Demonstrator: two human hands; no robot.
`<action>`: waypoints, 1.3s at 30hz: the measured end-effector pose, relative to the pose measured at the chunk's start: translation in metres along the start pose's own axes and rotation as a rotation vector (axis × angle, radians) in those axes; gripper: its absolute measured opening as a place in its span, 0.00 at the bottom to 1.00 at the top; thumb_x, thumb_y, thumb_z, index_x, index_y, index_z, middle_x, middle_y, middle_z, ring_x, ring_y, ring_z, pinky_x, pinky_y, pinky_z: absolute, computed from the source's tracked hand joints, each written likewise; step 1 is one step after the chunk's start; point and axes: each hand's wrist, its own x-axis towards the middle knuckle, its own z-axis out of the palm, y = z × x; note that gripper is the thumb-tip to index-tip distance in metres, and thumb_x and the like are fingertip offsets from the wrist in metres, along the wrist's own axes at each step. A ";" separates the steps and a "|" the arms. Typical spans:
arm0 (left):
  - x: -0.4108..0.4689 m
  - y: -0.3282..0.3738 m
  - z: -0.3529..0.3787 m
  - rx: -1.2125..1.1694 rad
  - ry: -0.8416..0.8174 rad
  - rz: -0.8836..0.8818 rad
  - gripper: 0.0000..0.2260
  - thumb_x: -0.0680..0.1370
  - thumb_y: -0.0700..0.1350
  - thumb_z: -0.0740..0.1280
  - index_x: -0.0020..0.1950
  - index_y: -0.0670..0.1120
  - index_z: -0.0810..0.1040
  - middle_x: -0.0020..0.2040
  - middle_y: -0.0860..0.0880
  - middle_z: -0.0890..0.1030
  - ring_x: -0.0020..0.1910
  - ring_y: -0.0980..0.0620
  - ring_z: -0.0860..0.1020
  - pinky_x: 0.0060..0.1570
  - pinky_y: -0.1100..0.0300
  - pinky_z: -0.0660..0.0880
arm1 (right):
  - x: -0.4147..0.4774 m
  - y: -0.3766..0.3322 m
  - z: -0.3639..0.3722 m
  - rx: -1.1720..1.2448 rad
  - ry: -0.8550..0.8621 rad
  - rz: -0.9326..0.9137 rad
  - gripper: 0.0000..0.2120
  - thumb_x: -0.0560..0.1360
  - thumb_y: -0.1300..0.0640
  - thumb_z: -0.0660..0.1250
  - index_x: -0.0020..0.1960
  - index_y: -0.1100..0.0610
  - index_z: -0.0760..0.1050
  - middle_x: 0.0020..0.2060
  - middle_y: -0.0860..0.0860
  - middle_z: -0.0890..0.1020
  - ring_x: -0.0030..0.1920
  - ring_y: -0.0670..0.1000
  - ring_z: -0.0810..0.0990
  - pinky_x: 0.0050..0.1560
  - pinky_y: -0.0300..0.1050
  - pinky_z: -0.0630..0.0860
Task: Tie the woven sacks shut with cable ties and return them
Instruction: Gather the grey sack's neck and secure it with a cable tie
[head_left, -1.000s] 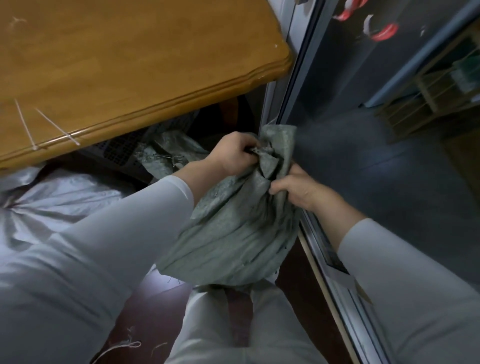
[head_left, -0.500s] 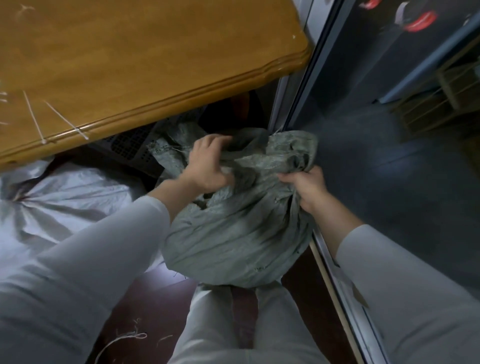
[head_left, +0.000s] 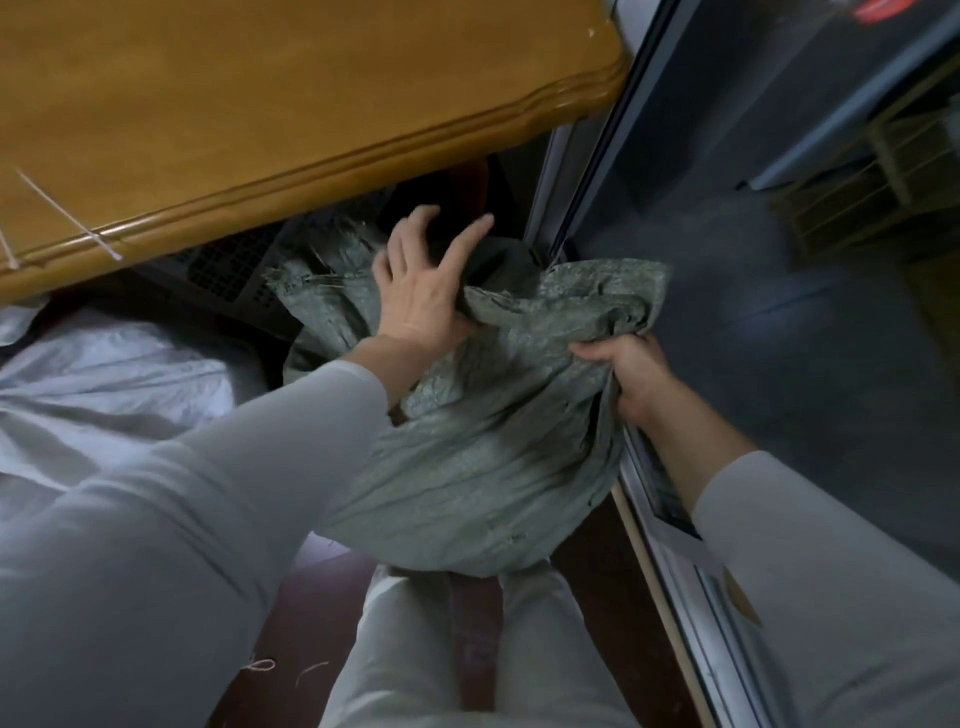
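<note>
A grey-green woven sack (head_left: 483, 457) sits in front of my knees, its mouth loose and spread wide. My right hand (head_left: 631, 371) grips the sack's right rim in a fist. Over the left side of the mouth, my left hand (head_left: 421, 286) has its fingers spread and straight, its palm and thumb against the bunched fabric. White cable ties (head_left: 67, 218) lie at the near edge of the wooden table (head_left: 260, 93). A second sack, pale and silvery (head_left: 104, 384), lies on the floor at the left with its top gathered.
A dark perforated crate (head_left: 228, 270) stands under the table behind the sack. A glass sliding door (head_left: 779, 312) and its metal track (head_left: 670, 545) run close along the right. Bits of string lie on the dark red floor (head_left: 311, 613) by my legs.
The sack's mouth, bunched between both hands a second ago, has come open. My left hand let go of the neck and spread its fingers; my right hand slid to the right rim.
</note>
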 end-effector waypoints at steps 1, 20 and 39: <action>0.005 -0.002 0.000 0.072 -0.033 0.054 0.33 0.66 0.57 0.74 0.68 0.57 0.66 0.74 0.42 0.56 0.74 0.37 0.49 0.70 0.38 0.46 | 0.000 0.000 0.000 -0.013 0.003 0.002 0.26 0.64 0.70 0.72 0.61 0.63 0.74 0.51 0.58 0.82 0.48 0.58 0.82 0.40 0.48 0.78; 0.013 0.005 -0.058 -0.572 -0.355 -0.077 0.09 0.71 0.44 0.73 0.47 0.39 0.82 0.42 0.47 0.83 0.39 0.64 0.78 0.45 0.64 0.76 | 0.003 -0.019 0.066 -0.013 0.170 -0.292 0.08 0.74 0.68 0.62 0.50 0.60 0.76 0.41 0.51 0.79 0.44 0.52 0.79 0.49 0.46 0.76; 0.030 -0.005 -0.072 -1.145 -0.315 -0.226 0.26 0.69 0.40 0.64 0.68 0.43 0.68 0.53 0.49 0.76 0.49 0.54 0.76 0.43 0.67 0.75 | 0.021 -0.022 0.084 -0.149 -0.031 -0.245 0.18 0.65 0.71 0.72 0.53 0.59 0.78 0.43 0.52 0.82 0.47 0.54 0.82 0.45 0.44 0.79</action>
